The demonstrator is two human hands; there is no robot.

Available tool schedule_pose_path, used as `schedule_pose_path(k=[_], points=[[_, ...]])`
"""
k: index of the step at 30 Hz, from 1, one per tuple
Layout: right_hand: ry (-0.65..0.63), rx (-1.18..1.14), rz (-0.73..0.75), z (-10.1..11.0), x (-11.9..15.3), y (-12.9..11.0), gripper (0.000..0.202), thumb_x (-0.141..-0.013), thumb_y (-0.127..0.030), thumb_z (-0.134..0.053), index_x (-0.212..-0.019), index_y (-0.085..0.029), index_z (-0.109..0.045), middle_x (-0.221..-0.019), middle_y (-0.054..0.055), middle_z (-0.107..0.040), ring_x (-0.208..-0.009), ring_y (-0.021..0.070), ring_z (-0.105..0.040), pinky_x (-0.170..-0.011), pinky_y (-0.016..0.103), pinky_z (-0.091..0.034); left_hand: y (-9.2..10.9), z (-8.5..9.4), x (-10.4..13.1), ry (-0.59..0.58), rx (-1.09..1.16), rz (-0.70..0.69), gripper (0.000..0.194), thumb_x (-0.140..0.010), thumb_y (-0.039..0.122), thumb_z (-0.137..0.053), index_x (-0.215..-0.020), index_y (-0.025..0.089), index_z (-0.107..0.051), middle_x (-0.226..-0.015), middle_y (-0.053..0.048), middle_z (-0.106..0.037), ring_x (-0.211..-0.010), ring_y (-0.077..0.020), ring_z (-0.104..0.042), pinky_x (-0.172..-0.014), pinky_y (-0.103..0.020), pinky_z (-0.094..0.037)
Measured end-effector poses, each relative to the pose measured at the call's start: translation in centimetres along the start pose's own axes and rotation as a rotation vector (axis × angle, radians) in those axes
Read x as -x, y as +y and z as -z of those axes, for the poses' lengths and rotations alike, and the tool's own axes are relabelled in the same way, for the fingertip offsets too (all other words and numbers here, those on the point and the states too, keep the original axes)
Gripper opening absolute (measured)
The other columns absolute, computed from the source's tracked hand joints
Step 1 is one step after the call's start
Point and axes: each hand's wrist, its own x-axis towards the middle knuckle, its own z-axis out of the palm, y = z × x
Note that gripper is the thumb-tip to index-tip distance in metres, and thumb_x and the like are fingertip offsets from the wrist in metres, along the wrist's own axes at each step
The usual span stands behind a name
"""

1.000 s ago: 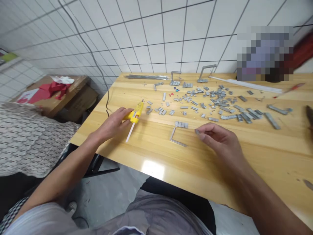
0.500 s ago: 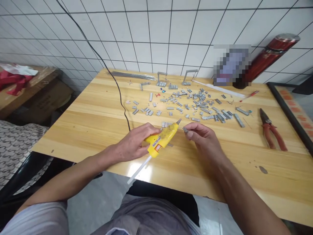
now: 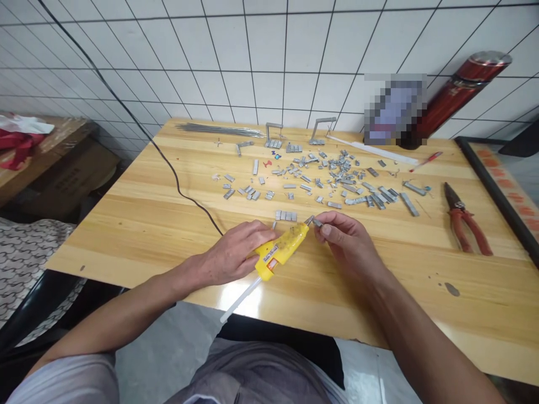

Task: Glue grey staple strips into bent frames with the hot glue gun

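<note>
My left hand (image 3: pixel 236 252) is wrapped round a yellow glue gun (image 3: pixel 282 247), whose clear glue stick juts out toward the table's front edge. The gun's metal nozzle points up and right, at a small grey piece (image 3: pixel 317 223). Between thumb and fingers, my right hand (image 3: pixel 347 238) pinches that piece; nozzle and piece look to be touching. Just beyond the gun lies a short row of joined grey pieces (image 3: pixel 286 215). Many loose grey pieces (image 3: pixel 343 168) are scattered over the middle of the wooden table (image 3: pixel 168 247).
Red-handled pliers (image 3: pixel 463 221) lie at the right, near a black-edged frame (image 3: pixel 501 193). Behind stand a red flask (image 3: pixel 458 95) and small bent grey frames (image 3: pixel 273 134). Thin rods (image 3: pixel 221 131) lie at the back left. A black cord (image 3: pixel 177 182) crosses the left side.
The glue gun's nozzle has moved down to the piece in my right hand. The cord has swung left, and the view has shifted slightly.
</note>
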Motion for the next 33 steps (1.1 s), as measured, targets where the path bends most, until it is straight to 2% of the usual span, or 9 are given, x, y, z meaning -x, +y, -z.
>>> schedule_pose_path(k=[14, 27, 33], points=[[-0.007, -0.019, -0.017, -0.13, -0.06, 0.14, 0.034, -0.063, -0.050, -0.098, -0.085, -0.028, -0.084, -0.075, -0.001, -0.070, -0.067, 0.0117, -0.048, -0.069, 0.029, -0.041, -0.32, -0.39, 0.21, -0.040, -0.009, -0.011, 0.038, -0.105, 0.018, -0.044, -0.143, 0.019, -0.050, -0.118, -0.015, -0.068, -0.102, -0.0226, -0.065, -0.086, -0.036, -0.058], [-0.009, -0.041, -0.032, -0.22, 0.01, 0.05, 0.035, -0.062, -0.048, -0.098, -0.085, -0.027, -0.084, -0.074, -0.001, -0.070, -0.066, 0.0122, -0.049, -0.068, 0.030, -0.040, -0.43, -0.78, 0.63, -0.049, 0.034, -0.002, 0.041, -0.104, 0.017, -0.045, -0.145, 0.018, -0.049, -0.119, -0.015, -0.067, -0.107, -0.0234, -0.065, -0.091, -0.036, -0.058], [-0.005, -0.025, -0.020, -0.40, 0.11, -0.12, 0.036, -0.061, -0.051, -0.098, -0.084, -0.027, -0.083, -0.074, -0.001, -0.070, -0.065, 0.0138, -0.049, -0.068, 0.032, -0.043, -0.25, -0.82, 0.56, -0.047, 0.001, -0.002, 0.041, -0.103, 0.015, -0.044, -0.144, 0.019, -0.049, -0.117, -0.014, -0.066, -0.103, -0.0228, -0.066, -0.088, -0.036, -0.060]])
